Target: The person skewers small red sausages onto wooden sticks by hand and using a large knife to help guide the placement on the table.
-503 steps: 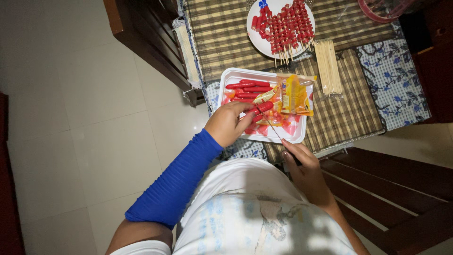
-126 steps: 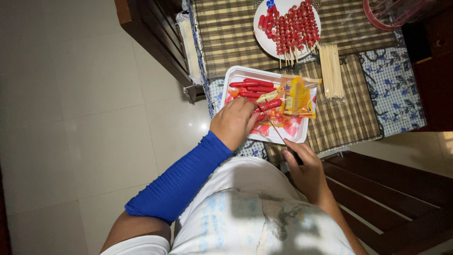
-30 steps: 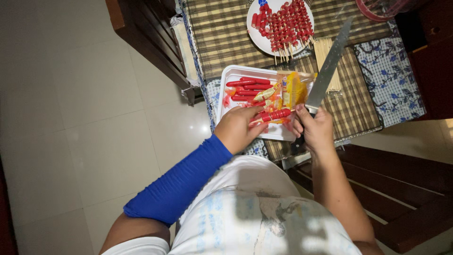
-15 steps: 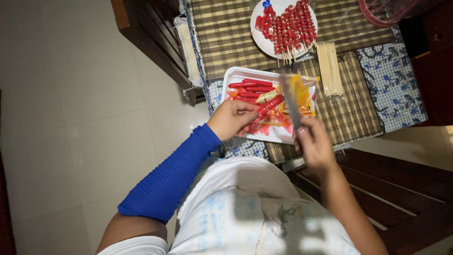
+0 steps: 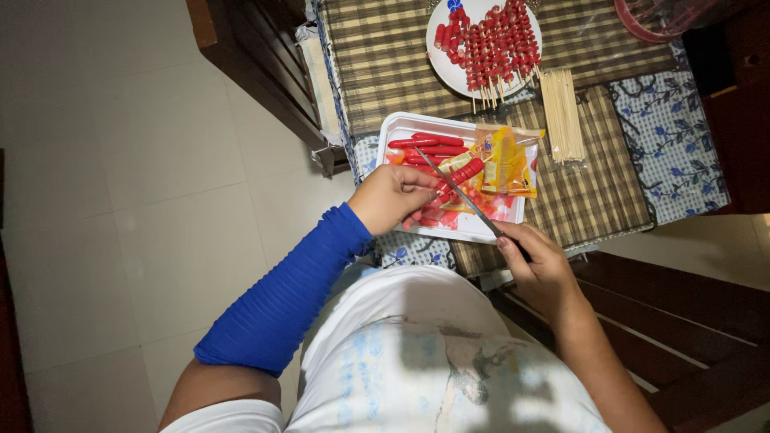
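A white rectangular tray (image 5: 401,126) on the checked tablecloth holds red sausages (image 5: 423,147) and a yellow-orange plastic packet (image 5: 504,160). My left hand (image 5: 391,195), in a blue arm sleeve, rests on the tray's near left side and pinches a red sausage (image 5: 463,172). My right hand (image 5: 539,263) grips the dark handle of a long thin knife (image 5: 453,188). Its blade lies across the tray, over the sausage held by my left fingers.
A round white plate (image 5: 449,68) of skewered red sausage pieces stands beyond the tray. A bundle of bare wooden skewers (image 5: 561,116) lies right of it. A dark wooden chair (image 5: 257,56) stands at the table's left, a bench (image 5: 682,321) at my right. A pink basket rim (image 5: 658,20) shows top right.
My right hand has swung the knife down from pointing up to the right to lying across the tray over the sausage. My left hand stays on the tray.
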